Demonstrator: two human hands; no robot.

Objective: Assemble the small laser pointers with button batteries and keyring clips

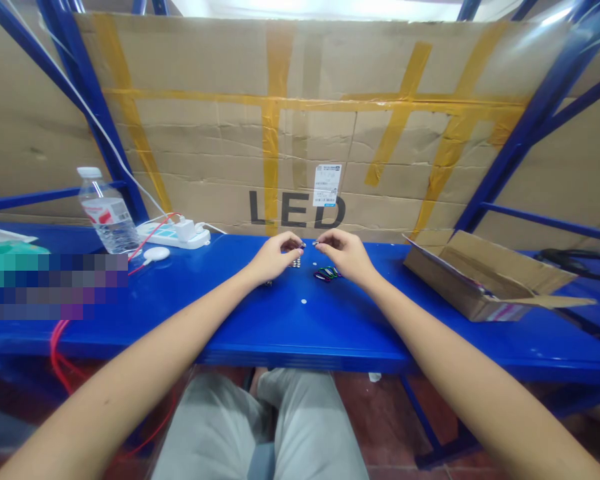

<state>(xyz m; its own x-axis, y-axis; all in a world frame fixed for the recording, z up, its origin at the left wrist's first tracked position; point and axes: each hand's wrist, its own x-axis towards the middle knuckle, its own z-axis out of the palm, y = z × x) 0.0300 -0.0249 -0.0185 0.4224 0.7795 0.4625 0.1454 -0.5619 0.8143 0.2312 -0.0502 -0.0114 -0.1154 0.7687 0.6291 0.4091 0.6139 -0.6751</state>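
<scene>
Blue steel shelving frame (527, 127) backed by flattened cardboard sheet (220, 133), crossed with yellow packing tape (271, 167), "LED" printed low. Blue tabletop (300, 333) in front. Reddish-brown tile floor (395, 420) beneath.

Left hand (273, 259) pinches a tiny dark-and-silver metal piece (300, 246) in its fingertips. Right hand (343, 257) pinches a second tiny metal piece (315, 243), exact kind too small to tell. The two pieces are just apart, held at about the same height. Just below the left hand, a small stack of shiny silver metal rings (295, 263) sits on the blue steel shelf top (360, 333). Below the right hand, a loose heap of small green, blue and pink carabiner-shaped clips (326, 273) lies flat. A small round pale disc (303, 301) lies alone, nearer the shelf front.
</scene>
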